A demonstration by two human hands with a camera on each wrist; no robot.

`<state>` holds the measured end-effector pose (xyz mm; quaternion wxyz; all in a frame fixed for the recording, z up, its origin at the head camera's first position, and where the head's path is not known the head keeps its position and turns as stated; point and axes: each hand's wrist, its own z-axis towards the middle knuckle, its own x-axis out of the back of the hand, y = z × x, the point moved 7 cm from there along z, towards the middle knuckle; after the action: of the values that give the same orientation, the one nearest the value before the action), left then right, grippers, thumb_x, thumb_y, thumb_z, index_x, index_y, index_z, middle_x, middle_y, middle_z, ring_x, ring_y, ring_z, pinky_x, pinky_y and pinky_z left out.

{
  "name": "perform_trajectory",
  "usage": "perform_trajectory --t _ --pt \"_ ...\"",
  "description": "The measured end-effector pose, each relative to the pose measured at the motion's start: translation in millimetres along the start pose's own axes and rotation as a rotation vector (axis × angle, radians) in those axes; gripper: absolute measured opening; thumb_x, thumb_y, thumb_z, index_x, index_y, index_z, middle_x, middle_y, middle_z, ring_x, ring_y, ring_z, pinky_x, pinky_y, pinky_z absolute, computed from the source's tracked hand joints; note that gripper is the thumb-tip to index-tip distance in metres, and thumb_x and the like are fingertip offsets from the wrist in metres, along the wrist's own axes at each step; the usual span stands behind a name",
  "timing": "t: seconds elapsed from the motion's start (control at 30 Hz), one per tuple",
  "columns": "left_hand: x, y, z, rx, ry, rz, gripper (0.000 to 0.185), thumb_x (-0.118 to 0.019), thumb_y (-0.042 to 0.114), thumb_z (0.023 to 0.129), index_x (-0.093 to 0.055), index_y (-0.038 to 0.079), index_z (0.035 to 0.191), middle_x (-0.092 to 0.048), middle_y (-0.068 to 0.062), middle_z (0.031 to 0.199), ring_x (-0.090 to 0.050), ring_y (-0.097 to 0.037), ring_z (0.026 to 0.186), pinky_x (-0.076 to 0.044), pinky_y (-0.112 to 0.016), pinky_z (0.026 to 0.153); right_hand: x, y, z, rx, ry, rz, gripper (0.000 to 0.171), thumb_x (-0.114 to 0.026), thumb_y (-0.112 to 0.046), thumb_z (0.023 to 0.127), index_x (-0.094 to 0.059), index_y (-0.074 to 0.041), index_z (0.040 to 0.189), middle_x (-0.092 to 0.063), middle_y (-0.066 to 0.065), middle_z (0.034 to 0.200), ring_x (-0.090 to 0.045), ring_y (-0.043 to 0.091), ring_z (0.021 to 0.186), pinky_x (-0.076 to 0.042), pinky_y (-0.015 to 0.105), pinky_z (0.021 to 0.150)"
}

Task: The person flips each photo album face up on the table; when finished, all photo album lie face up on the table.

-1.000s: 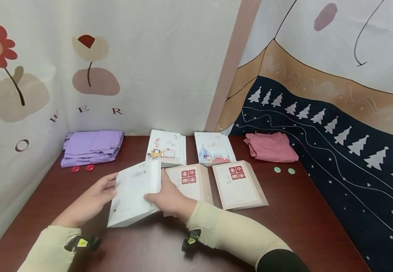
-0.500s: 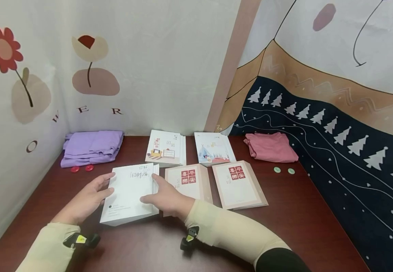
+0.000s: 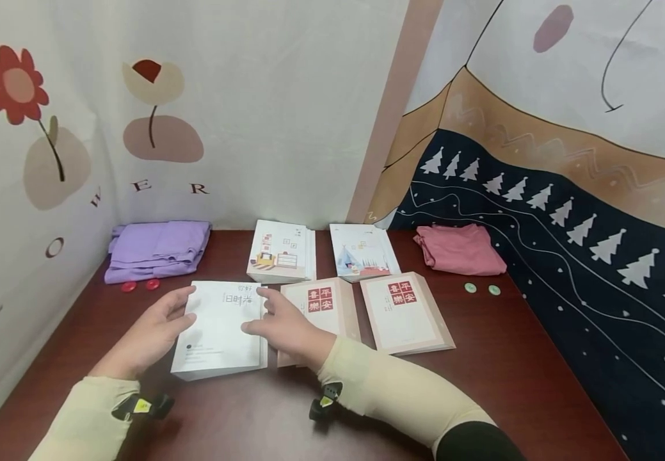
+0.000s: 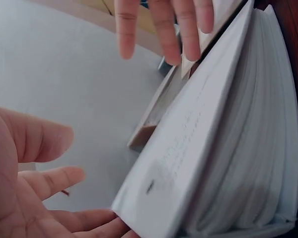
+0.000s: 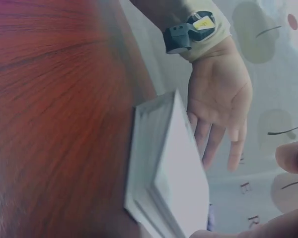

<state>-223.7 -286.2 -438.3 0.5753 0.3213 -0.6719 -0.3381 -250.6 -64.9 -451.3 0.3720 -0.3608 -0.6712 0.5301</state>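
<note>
White book point(image 3: 219, 330) flat on dark red table point(image 3: 516, 384), near-left of the book spread, just left of tan-covered book point(image 3: 320, 307) bearing red character blocks. Second tan book point(image 3: 404, 314) further right; two illustrated books point(image 3: 281, 251) point(image 3: 363, 251) in far row. Purple folded cloth point(image 3: 156, 248) far left with two red discs point(image 3: 139, 285); pink cloth point(image 3: 459, 248) far right with two green discs point(image 3: 481, 289).

Left hand point(image 3: 153, 333) against left edge of white book, fingers straight and relaxed, palm open toward the cover; no clasp. Right hand point(image 3: 286, 326) at right edge, fingers extended, tips resting on cover near the printed title; nothing pinched. Both hands slack, flanking rather than grasping.

Left wrist view: thick page block point(image 4: 248, 148) fanned, cover point(image 4: 188, 148) slightly raised.

Risks, as judgement: cover springing open if fingers lift off, given loose fanned pages. Sideways nudge from right hand likely to push white book out of line or bump the tan neighbour, gap there being slim. Sleeve drag across near books possible.
</note>
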Motion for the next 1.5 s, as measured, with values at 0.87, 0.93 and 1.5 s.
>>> perform_trajectory --t 0.87,0.93,1.5 --pt "-124.2 63.7 15.3 -0.017 -0.189 -0.216 0.057 -0.057 0.016 0.106 -0.040 0.003 0.159 -0.042 -0.034 0.158 -0.038 -0.051 0.149 -0.030 -0.066 0.122 138.4 15.4 -45.5 -0.057 0.151 -0.246 0.084 -0.078 -0.024 0.093 -0.034 -0.015 0.165 -0.037 0.028 0.165 -0.039 0.048 0.150 -0.041 0.061 0.117" --pt "-128.6 65.0 18.7 -0.009 -0.183 -0.222 0.057 -0.056 0.017 0.106 -0.041 0.002 0.159 -0.042 -0.034 0.158 -0.037 -0.050 0.150 -0.029 -0.065 0.123 141.8 19.2 -46.8 -0.067 0.148 -0.260 0.085 -0.079 -0.024 0.093 -0.035 -0.015 0.165 -0.038 0.028 0.164 -0.038 0.046 0.152 -0.041 0.061 0.118" --pt "-156.9 62.8 26.1 0.174 -0.133 -0.348 0.074 -0.060 0.017 0.099 -0.026 -0.004 0.161 -0.024 -0.034 0.167 -0.023 -0.051 0.156 -0.024 -0.065 0.125 141.2 32.7 -46.1 -0.060 0.126 -0.299 0.086 -0.080 -0.023 0.092 -0.035 -0.012 0.164 -0.039 0.026 0.165 -0.034 0.042 0.154 -0.036 0.057 0.122"
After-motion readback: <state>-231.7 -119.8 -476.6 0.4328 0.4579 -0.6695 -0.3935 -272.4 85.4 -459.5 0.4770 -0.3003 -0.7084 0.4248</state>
